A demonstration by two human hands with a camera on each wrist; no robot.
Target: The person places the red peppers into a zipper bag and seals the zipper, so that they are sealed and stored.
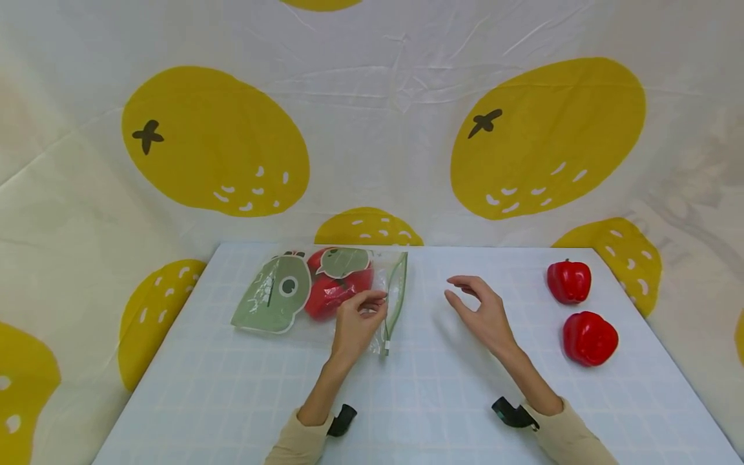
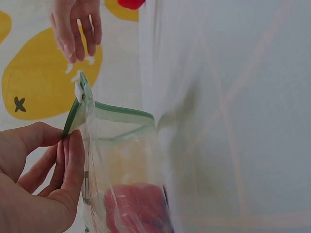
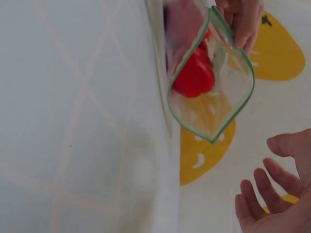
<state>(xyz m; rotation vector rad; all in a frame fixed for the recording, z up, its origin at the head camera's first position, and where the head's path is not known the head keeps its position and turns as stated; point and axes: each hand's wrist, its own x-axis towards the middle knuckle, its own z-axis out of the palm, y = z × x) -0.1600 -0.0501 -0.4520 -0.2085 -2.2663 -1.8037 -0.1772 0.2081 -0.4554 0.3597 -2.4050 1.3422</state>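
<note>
Clear bag (image 1: 290,303) with red peppers (image 1: 321,300) inside, left hand (image 1: 359,320) pinching its green edge (image 2: 124,110), right hand (image 1: 488,320) just chilling, empty.

Head fwd/dn; wrist cams (image 1: 341,420) close, prob. sideways, share bag (image 1: 296,294).

A pale-blue gridded tabletop (image 1: 221,400) — behind it, a whitish backdrop (image 1: 378,148) printed with large yellow fruits (image 1: 215,148).

bagged peppers (image 1: 327,298): partly behind print (image 1: 345,263) | sleeves (image 1: 298,442): cut off at bottom
</note>
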